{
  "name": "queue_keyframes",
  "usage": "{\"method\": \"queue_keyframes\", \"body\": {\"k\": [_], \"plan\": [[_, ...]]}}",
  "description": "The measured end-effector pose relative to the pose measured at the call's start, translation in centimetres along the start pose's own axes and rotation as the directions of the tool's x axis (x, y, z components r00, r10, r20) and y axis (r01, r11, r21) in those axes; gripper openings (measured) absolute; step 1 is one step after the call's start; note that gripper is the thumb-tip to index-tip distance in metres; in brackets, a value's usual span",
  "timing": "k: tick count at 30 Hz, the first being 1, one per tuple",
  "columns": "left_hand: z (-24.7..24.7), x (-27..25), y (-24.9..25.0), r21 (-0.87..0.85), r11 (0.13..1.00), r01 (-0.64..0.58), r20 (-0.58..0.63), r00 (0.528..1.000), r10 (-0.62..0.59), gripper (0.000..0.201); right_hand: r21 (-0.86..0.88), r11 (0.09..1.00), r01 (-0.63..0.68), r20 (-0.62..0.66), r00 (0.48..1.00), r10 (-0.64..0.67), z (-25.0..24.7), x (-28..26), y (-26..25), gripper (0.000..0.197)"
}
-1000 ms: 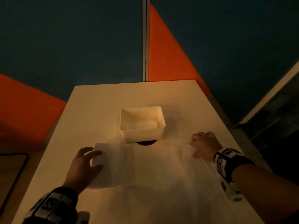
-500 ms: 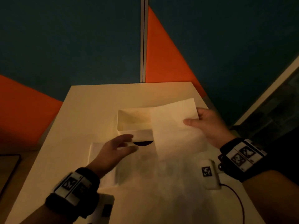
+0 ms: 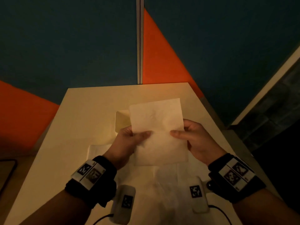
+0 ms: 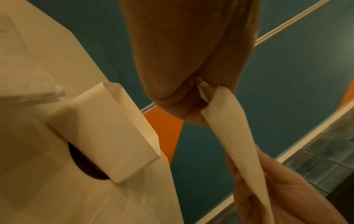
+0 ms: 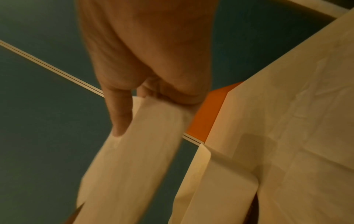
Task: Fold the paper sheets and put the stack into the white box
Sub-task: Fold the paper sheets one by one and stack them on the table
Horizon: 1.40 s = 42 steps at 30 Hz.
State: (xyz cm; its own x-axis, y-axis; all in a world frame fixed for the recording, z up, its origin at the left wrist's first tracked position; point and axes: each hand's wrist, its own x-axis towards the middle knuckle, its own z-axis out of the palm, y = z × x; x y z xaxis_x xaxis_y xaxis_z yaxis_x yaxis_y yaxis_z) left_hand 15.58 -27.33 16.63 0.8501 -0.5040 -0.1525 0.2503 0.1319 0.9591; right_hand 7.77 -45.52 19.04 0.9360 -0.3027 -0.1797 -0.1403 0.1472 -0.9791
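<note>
White box (image 3: 121, 120) mouth screened by lifted paper sheet (image 3: 159, 132); folded stack (image 3: 97, 150) left of hands; far tabletop (image 3: 103, 98) open

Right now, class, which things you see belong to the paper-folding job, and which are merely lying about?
Job:
- thin white paper sheet, pinched by left hand and right hand
- folded white sheets on the table
- open white rectangular box

Lying about:
- dark round disc under the box
- pale table

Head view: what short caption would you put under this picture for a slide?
Both hands, left hand and right hand, hold a paper sheet up above the white box on the table.
</note>
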Motion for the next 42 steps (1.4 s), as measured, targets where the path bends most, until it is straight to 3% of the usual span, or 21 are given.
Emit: {"method": "queue_keyframes", "body": {"k": [3,6,8,11,14,18,20,23,25,28,31,35,39,42], "plan": [[-0.6,-0.1,0.4,0.015,1.000,0.006,0.038,0.999,-0.007,0.025,-0.054,0.998,-0.012,0.004,1.000,0.012,-0.6,0.1,-0.1,0.024],[-1.5,-0.3,1.5,0.045,0.998,0.048,0.158,0.986,-0.054,0.018,-0.085,0.996,-0.001,0.032,0.999,0.004,-1.3,0.3,-0.9,0.026],[-2.4,-0.3,2.3,0.067,0.994,0.091,0.308,0.945,-0.107,0.026,-0.101,0.995,0.002,0.068,0.998,0.005,-1.8,0.4,-1.7,0.026],[-3.3,-0.5,3.8,0.104,0.979,0.173,0.505,0.839,-0.202,0.039,-0.218,0.975,0.045,0.145,0.989,-0.014,-1.8,0.5,-3.1,0.023],[-3.1,-0.3,4.0,0.103,0.970,0.219,0.555,0.797,-0.239,0.042,-0.331,0.938,0.107,0.257,0.966,-0.020,-1.1,0.7,-4.3,0.025],[-2.0,0.0,3.3,0.173,0.967,0.188,0.498,0.830,-0.250,0.033,-0.446,0.872,0.203,0.378,0.926,-0.022,0.6,1.1,-4.9,0.024],[-1.7,0.0,3.2,0.195,0.970,0.143,0.418,0.883,-0.214,0.027,-0.423,0.880,0.217,0.408,0.912,-0.029,1.0,1.5,-4.8,0.023],[-2.5,-0.4,3.1,0.200,0.971,0.131,0.214,0.961,-0.174,0.029,-0.309,0.946,0.093,0.301,0.954,0.004,-0.2,2.6,-4.2,0.026],[-4.1,-0.8,2.7,0.193,0.974,0.123,0.079,0.987,-0.140,0.027,-0.387,0.922,0.020,0.116,0.993,0.027,-1.7,3.7,-2.9,0.026],[-7.3,-1.8,1.7,0.213,0.965,0.152,-0.085,0.987,-0.137,0.024,-0.623,0.778,-0.077,-0.105,0.994,0.014,-4.1,5.2,0.6,0.022],[-10.0,-3.1,0.3,0.239,0.941,0.239,-0.198,0.961,-0.193,0.023,-0.798,0.588,-0.132,-0.105,0.991,0.079,-6.0,6.0,4.4,0.019],[-13.2,-4.4,-2.2,0.406,0.865,0.295,-0.321,0.932,-0.168,0.030,-0.886,0.419,-0.199,-0.093,0.961,0.260,-6.8,6.0,8.2,0.050],[-14.0,-5.1,-3.3,0.575,0.734,0.361,-0.421,0.900,-0.112,0.031,-0.970,0.182,-0.159,-0.097,0.946,0.310,-6.1,6.1,10.1,0.083],[-13.5,-5.4,-3.5,0.658,0.662,0.359,-0.424,0.903,-0.068,0.034,-0.992,0.027,-0.127,-0.113,0.949,0.293,-5.4,6.3,10.7,0.090]]}}
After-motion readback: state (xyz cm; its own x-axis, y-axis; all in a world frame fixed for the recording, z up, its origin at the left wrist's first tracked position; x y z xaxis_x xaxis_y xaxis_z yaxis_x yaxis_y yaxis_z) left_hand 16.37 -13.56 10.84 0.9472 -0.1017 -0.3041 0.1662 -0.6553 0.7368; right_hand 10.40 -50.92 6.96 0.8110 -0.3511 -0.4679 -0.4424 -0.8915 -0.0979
